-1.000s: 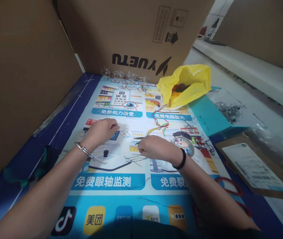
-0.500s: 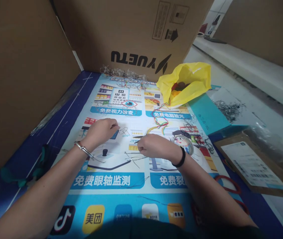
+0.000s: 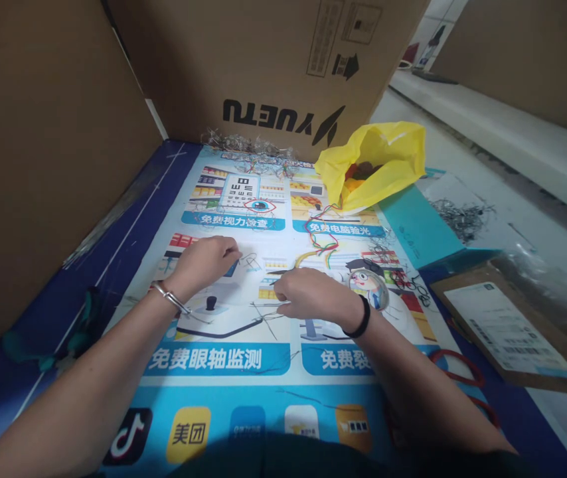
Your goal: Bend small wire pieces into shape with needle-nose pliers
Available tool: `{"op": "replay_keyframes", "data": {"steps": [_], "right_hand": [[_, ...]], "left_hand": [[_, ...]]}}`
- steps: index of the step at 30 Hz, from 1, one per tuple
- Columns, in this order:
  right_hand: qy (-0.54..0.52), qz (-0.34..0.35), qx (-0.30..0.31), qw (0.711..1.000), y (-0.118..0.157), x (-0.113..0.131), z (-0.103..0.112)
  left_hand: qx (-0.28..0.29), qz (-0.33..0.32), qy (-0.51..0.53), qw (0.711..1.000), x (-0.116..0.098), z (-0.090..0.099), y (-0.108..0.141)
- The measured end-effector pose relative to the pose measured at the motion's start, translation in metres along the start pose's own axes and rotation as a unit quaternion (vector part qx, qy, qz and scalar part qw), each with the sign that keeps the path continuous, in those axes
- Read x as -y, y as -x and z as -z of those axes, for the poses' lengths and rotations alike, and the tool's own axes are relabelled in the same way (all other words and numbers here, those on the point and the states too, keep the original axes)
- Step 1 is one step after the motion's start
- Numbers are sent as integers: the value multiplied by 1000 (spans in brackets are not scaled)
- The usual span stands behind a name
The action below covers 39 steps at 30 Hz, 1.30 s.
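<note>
My left hand [image 3: 208,260] is closed in a pinch. A thin bent wire [image 3: 249,259] comes out at its fingertips. My right hand [image 3: 313,297] hovers over the printed mat with thumb and forefinger a little apart; nothing shows between them. Several loose thin wires [image 3: 265,317] lie crossed just left of its fingers. Behind the right hand, a dark pointed tool tip [image 3: 277,272] shows; the rest of that tool is partly hidden. Red, green and yellow cords [image 3: 326,247] lie beyond it. A clear round dish [image 3: 382,297] is beside my right wrist.
A yellow bag [image 3: 398,159] with coloured contents stands at the back right. Tangled wire pieces [image 3: 248,145] line the cardboard wall [image 3: 263,60]. At left lie a bundle of straight wires [image 3: 99,232] and green-handled pliers [image 3: 81,325]. A labelled parcel [image 3: 512,332] sits at right.
My right thumb and forefinger have parted; they were pressed together before. My left hand stays almost where it was, still pinching.
</note>
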State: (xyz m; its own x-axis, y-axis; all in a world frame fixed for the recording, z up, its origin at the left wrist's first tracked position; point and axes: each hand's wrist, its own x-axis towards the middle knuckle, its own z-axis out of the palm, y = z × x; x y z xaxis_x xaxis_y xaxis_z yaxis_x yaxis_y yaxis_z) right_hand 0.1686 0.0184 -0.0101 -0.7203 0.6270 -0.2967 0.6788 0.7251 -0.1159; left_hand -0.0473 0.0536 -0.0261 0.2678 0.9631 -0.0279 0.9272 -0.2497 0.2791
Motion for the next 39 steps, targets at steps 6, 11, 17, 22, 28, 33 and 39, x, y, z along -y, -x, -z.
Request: {"op": "replay_keyframes", "data": {"steps": [6,11,17,22,28,33,39], "right_hand": [[-12,-12,9,1000,-1,0,2],[-13,-7,-1,1000,-2,0,2],[-19,-10,-4,1000,-1,-2,1],[-29,24,9,999,4,-3,3],[2,6,12,1000,6,2,4],[12,2,7,1000,4,5,5],[31,-19,2,999,4,11,0]], "left_hand": [[2,-1,-3,1000,0,0,0],[3,-9,3,1000,0,0,0],[19,-32,22,999,-4,2,2],[53,-89,52,993,-10,8,4],[203,-217,82,951,-28,18,18],[211,-204,17,956,-42,11,33],[160,-209,-31,964,-54,-6,46]]}}
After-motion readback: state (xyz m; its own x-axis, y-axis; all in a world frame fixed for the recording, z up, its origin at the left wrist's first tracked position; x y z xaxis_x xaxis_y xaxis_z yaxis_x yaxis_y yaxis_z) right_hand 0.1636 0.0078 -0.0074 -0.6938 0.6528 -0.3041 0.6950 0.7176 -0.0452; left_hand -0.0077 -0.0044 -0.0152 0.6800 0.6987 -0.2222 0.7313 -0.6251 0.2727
